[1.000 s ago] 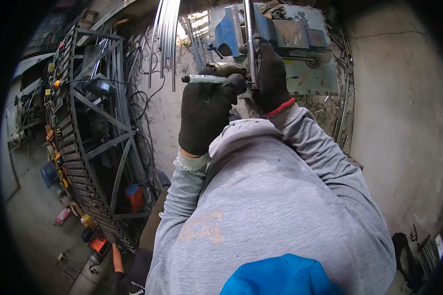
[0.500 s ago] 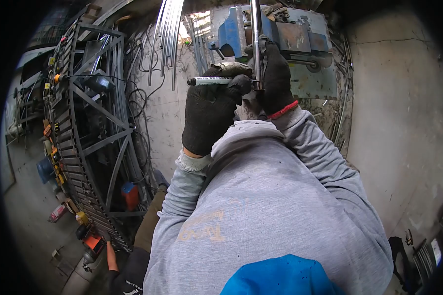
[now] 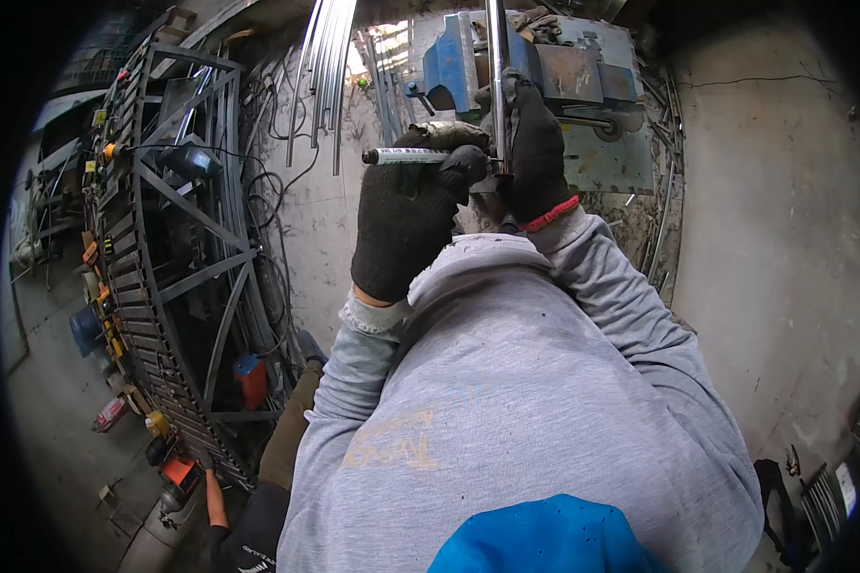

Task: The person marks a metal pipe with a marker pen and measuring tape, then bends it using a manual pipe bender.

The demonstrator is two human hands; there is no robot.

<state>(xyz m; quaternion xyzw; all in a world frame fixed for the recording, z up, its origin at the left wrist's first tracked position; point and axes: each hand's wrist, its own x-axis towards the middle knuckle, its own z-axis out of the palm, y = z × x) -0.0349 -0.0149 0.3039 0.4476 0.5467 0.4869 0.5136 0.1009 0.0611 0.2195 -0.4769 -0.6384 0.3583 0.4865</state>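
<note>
My left hand (image 3: pixel 406 215), in a dark glove, is closed on a white marker (image 3: pixel 406 156) with a black end. The marker lies crosswise, its right end close to the lower end of a shiny metal tube (image 3: pixel 496 72). My right hand (image 3: pixel 533 143), in a dark glove with a red cuff, is wrapped round this tube from the right side. The tube runs upward past a blue vise (image 3: pixel 445 67). Gloved fingers hide parts of the marker and the tube's lower end.
Several thin metal bars (image 3: pixel 330 72) stick out at the upper left. A metal frame rack (image 3: pixel 201 215) with tools along its edge stands left. A co-worker's arm (image 3: pixel 217 501) reaches to an orange tool (image 3: pixel 181 470). The vise sits on a metal plate (image 3: pixel 602 167).
</note>
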